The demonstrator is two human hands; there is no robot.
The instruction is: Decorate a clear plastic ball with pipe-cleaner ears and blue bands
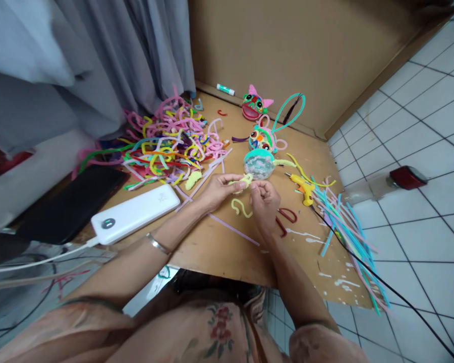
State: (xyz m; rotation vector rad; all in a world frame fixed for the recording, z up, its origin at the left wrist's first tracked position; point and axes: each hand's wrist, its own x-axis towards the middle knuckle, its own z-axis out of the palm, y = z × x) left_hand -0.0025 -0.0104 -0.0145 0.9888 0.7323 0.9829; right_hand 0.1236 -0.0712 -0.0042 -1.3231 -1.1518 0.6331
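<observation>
Flower-printed clothing (221, 325) lies nearest, with both forearms reaching from it over the brown tabletop (204, 252). Left hand (220, 191) is closed to a narrow pinch, thumb and forefinger gripping a small looped pale yellow piece (245, 180) near the middle of the table. Right hand (265, 200) is curled, its thumb and forefinger pinched together on that piece's right end. Just beyond the piece is a turquoise-rimmed disc (259, 164); on the near side, a curled yellow strip (242, 207) lies between the hands. Toward the near edge, tabletop surface shows, crossed by a lilac stem (234, 229). Red scissors handles (288, 216) sit just right of the right wrist, partly hidden by it. Farther right, a yellow glue gun (304, 188) and loose straight stems (346, 234) crowd the right edge, some overhanging it. Left, a tangled stem heap (174, 141) and white power bank (136, 214) limit sideways room.
</observation>
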